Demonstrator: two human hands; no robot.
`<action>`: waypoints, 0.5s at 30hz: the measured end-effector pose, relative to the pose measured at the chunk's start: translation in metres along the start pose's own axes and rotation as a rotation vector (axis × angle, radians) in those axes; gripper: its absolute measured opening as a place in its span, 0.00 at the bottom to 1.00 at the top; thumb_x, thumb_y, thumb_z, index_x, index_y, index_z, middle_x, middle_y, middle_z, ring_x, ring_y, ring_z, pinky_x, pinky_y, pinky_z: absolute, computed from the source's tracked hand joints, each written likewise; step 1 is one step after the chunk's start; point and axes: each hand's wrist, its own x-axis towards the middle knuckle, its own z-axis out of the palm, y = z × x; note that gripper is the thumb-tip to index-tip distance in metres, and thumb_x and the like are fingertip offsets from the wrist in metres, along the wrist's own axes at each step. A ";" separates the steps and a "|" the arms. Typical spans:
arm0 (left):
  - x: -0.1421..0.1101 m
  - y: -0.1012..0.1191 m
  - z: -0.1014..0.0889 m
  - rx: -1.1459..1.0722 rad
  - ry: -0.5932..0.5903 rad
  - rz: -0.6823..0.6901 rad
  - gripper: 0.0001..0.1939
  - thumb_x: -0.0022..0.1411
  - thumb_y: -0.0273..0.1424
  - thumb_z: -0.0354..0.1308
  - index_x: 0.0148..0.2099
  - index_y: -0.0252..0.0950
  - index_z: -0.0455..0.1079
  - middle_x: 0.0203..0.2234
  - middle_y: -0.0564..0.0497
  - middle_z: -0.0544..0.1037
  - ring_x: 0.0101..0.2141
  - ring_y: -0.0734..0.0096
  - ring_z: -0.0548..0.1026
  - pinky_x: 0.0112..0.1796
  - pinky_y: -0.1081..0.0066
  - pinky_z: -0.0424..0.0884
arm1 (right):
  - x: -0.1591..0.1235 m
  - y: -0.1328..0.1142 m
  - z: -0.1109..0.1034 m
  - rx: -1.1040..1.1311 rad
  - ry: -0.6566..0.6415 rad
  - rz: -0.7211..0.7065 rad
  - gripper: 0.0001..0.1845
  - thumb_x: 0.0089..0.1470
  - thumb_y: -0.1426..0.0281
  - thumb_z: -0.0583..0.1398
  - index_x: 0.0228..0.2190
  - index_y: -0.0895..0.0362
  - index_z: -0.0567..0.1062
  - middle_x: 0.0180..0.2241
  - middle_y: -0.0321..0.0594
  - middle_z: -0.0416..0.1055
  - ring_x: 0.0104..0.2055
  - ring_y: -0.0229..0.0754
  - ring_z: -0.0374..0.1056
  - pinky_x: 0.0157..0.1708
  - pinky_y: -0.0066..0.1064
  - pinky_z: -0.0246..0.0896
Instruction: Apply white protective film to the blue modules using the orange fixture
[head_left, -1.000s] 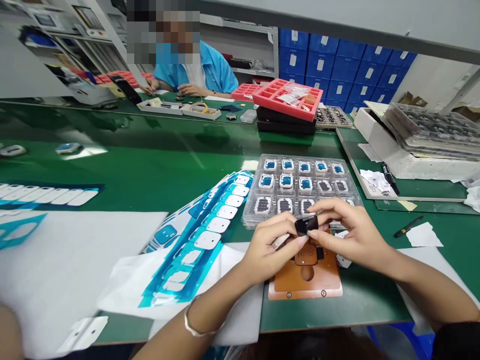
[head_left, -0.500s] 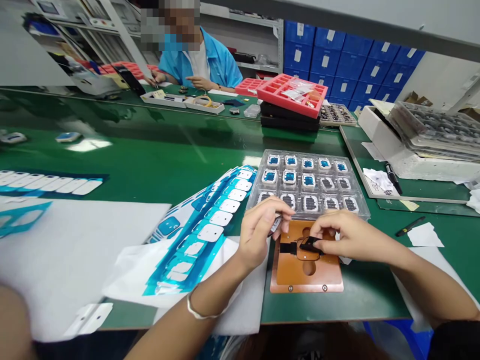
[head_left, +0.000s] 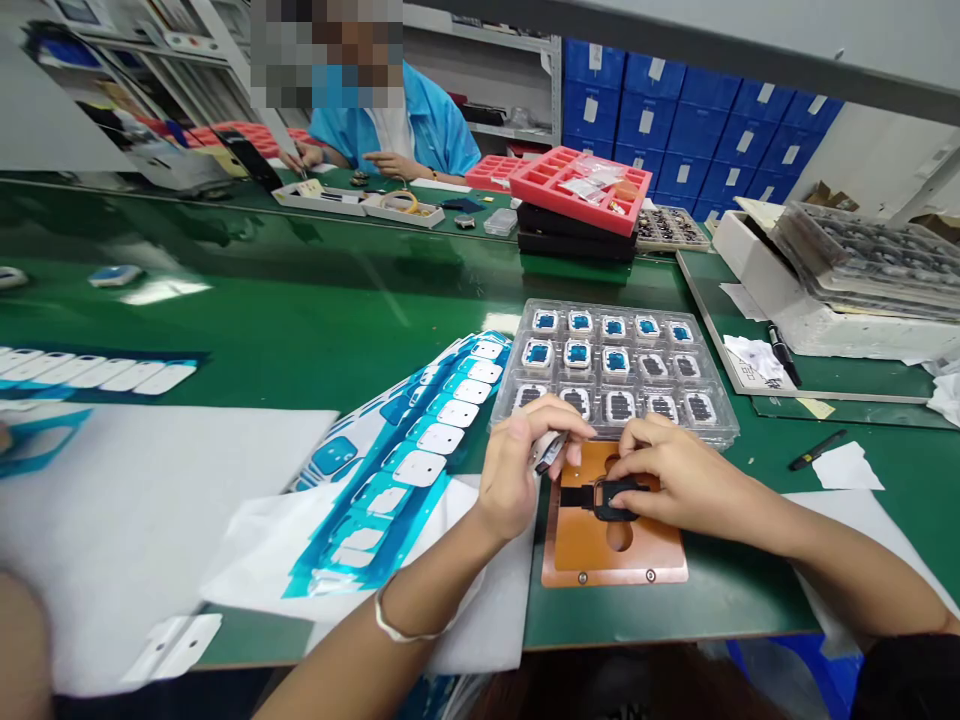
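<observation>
R hand [head_left: 694, 485] pinches black rubbery clip [head_left: 616, 498], which sits on flat brown rectangular jig plate [head_left: 592, 565]; L hand [head_left: 517, 465] grips thin silvery strip [head_left: 549, 452] beside clear plastic blister tray [head_left: 720, 428]. Loose pinch: clip could slip off plate, strip could snag tray.

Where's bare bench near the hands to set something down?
Green bench shows widest beyond the blue-and-white film sheets, left of the clear blister tray. A smaller patch lies right of the brown fixture plate, below the white paper slip. Crowded where the plate meets the tray, around the left hand and right hand.
</observation>
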 end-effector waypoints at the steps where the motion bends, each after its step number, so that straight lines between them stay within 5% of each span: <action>1: 0.000 0.000 0.000 -0.012 -0.006 -0.007 0.32 0.72 0.48 0.38 0.36 0.35 0.77 0.23 0.50 0.70 0.20 0.75 0.67 0.17 0.73 0.63 | 0.000 -0.001 0.001 -0.023 0.013 0.001 0.07 0.54 0.72 0.67 0.37 0.56 0.83 0.36 0.43 0.70 0.41 0.47 0.65 0.40 0.39 0.63; 8: 0.000 0.005 0.000 -0.164 -0.151 -0.077 0.35 0.69 0.56 0.35 0.42 0.38 0.77 0.28 0.51 0.69 0.17 0.80 0.64 0.15 0.74 0.61 | -0.005 -0.003 0.005 -0.157 0.118 -0.038 0.06 0.53 0.71 0.68 0.34 0.59 0.79 0.36 0.44 0.71 0.38 0.48 0.66 0.36 0.39 0.63; 11: -0.001 0.006 0.000 -0.319 -0.207 -0.158 0.34 0.67 0.58 0.36 0.47 0.41 0.75 0.34 0.50 0.70 0.16 0.82 0.66 0.11 0.76 0.59 | -0.004 -0.004 0.002 -0.028 0.230 -0.132 0.04 0.57 0.74 0.63 0.29 0.58 0.77 0.33 0.41 0.70 0.35 0.44 0.65 0.34 0.36 0.62; 15: -0.002 0.007 -0.001 -0.436 -0.333 -0.278 0.34 0.64 0.61 0.39 0.58 0.47 0.66 0.48 0.46 0.70 0.16 0.82 0.71 0.08 0.78 0.57 | -0.001 -0.007 -0.002 0.259 0.443 -0.255 0.04 0.60 0.73 0.60 0.36 0.56 0.76 0.37 0.40 0.71 0.38 0.41 0.68 0.38 0.35 0.64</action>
